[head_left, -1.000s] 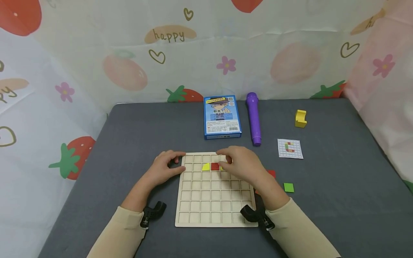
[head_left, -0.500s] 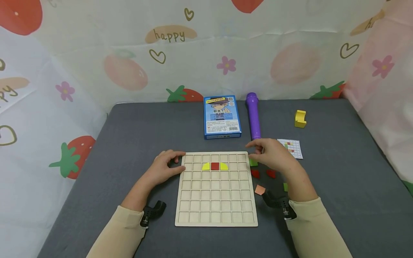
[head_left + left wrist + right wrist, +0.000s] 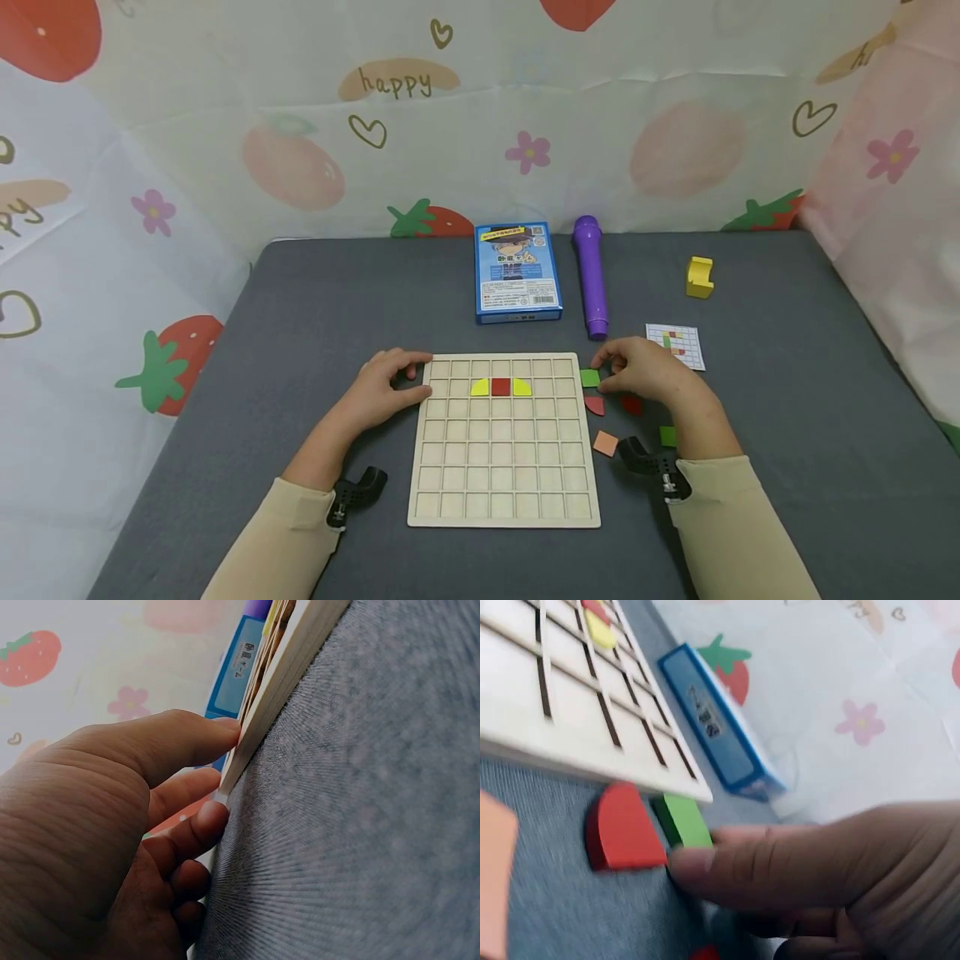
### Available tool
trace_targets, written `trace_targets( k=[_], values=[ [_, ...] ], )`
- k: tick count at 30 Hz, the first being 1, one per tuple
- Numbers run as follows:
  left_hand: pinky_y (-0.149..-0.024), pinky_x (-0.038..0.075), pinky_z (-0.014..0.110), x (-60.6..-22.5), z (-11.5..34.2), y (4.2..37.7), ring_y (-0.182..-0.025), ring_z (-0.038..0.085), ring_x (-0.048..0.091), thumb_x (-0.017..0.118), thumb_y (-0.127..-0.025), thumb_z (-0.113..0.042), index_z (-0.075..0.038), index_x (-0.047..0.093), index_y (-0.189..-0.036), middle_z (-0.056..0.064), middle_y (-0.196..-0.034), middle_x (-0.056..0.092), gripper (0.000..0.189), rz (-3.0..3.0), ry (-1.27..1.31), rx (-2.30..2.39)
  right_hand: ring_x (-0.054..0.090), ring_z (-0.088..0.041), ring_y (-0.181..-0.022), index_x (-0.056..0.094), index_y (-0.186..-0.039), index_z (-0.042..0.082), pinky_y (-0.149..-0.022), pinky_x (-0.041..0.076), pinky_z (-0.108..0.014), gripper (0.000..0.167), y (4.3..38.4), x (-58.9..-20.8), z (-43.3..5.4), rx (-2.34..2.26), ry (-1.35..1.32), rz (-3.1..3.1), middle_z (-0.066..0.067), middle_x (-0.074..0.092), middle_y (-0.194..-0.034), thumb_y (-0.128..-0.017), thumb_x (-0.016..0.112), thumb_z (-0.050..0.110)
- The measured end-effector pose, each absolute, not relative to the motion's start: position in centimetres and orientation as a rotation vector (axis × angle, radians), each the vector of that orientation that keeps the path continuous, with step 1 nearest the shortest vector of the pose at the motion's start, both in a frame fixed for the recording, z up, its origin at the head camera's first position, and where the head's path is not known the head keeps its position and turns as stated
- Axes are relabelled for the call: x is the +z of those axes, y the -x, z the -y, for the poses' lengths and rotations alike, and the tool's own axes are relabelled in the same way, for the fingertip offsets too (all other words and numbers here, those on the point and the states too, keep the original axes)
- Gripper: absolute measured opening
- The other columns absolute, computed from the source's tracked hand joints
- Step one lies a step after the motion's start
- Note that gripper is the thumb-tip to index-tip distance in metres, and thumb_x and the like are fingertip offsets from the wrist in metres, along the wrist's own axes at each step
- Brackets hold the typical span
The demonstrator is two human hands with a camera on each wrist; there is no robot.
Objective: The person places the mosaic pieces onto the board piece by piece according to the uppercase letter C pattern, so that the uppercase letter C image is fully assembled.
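A pale wooden grid board (image 3: 480, 454) lies flat on the table, with a red square tile (image 3: 500, 387) between a left yellow quarter-round tile (image 3: 480, 387) and a right yellow quarter-round tile (image 3: 521, 387) in its second row. My left hand (image 3: 384, 387) rests thumb and index fingertips against the board's upper left edge, also seen in the left wrist view. Off the board's right edge, my right hand (image 3: 647, 372) has thumb and index finger at opposite sides of a green square tile (image 3: 589, 378), pinching it. The right wrist view shows that green tile beside a red quarter-round tile (image 3: 627, 831).
An orange tile (image 3: 605, 443), another red tile (image 3: 632, 405) and a second green tile (image 3: 667, 436) lie right of the board. Behind stand a blue box (image 3: 517, 275), a purple microphone-shaped stick (image 3: 591, 279), a pattern card (image 3: 686, 350) and a yellow block (image 3: 699, 277).
My right hand has left the right yellow tile on the board, moved right and come down to the green tile. The left hand stays at the board's edge.
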State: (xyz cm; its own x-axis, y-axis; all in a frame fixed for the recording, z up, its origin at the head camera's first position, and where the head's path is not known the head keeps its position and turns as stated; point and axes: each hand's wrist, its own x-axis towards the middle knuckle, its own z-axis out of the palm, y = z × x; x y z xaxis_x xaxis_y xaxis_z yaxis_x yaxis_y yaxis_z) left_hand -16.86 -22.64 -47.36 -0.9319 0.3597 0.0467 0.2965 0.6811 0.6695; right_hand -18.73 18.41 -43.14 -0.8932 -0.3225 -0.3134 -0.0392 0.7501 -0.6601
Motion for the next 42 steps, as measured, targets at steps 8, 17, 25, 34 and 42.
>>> trace_targets(
  k=[8, 17, 25, 34, 42],
  values=[
    [-0.082, 0.027, 0.042, -47.3, 22.7, 16.9, -0.087, 0.021, 0.040, 0.079, -0.092, -0.023, -0.012, 0.069, -0.129, -0.001, -0.095, 0.052, 0.040, -2.799, -0.554, 1.091, 0.047, -0.020, -0.070, 0.072, -0.113, 0.003, -0.062, 0.036, -0.034, 0.027, 18.9, -43.7, -18.8, -0.976, 0.271, -2.533, -0.004, 0.051, -0.077, -0.089, 0.079, 0.012],
    [-0.082, 0.028, 0.043, -47.3, 22.6, 16.7, -0.088, 0.022, 0.041, 0.079, -0.092, -0.022, -0.009, 0.069, -0.129, 0.001, -0.094, 0.053, 0.040, -2.813, -0.541, 1.093, 0.054, -0.022, -0.076, 0.067, -0.114, -0.001, -0.066, 0.044, -0.036, 0.029, 18.6, -42.7, -18.6, -1.133, 0.310, -2.574, -0.007, 0.060, -0.086, -0.088, 0.069, 0.012],
    [-0.082, 0.027, 0.042, -47.4, 22.5, 16.8, -0.088, 0.022, 0.042, 0.079, -0.092, -0.021, -0.010, 0.070, -0.129, 0.001, -0.094, 0.054, 0.039, -2.815, -0.544, 1.103, 0.061, -0.024, -0.088, 0.071, -0.118, 0.001, -0.078, 0.052, -0.037, 0.028, 17.7, -40.9, -17.0, -1.283, 0.395, -2.568, -0.009, 0.067, -0.098, -0.093, 0.067, 0.012],
    [-0.082, 0.027, 0.042, -47.4, 22.5, 16.8, -0.088, 0.022, 0.041, 0.079, -0.092, -0.021, -0.010, 0.069, -0.129, 0.000, -0.094, 0.053, 0.039, -2.808, -0.544, 1.099, 0.049, -0.021, -0.073, 0.074, -0.111, 0.002, -0.062, 0.039, -0.031, 0.024, 16.4, -40.0, -13.3, -1.331, 0.516, -2.462, -0.004, 0.058, -0.085, -0.089, 0.070, 0.011],
    [-0.083, 0.027, 0.043, -47.4, 22.6, 16.8, -0.089, 0.021, 0.041, 0.078, -0.093, -0.022, -0.010, 0.069, -0.129, 0.000, -0.094, 0.053, 0.039, -2.817, -0.550, 1.089, 0.045, -0.014, -0.066, 0.075, -0.106, 0.006, -0.059, 0.036, -0.029, 0.021, 15.2, -40.5, -10.0, -1.302, 0.573, -2.389, 0.001, 0.053, -0.076, -0.087, 0.072, 0.012]
  ],
)
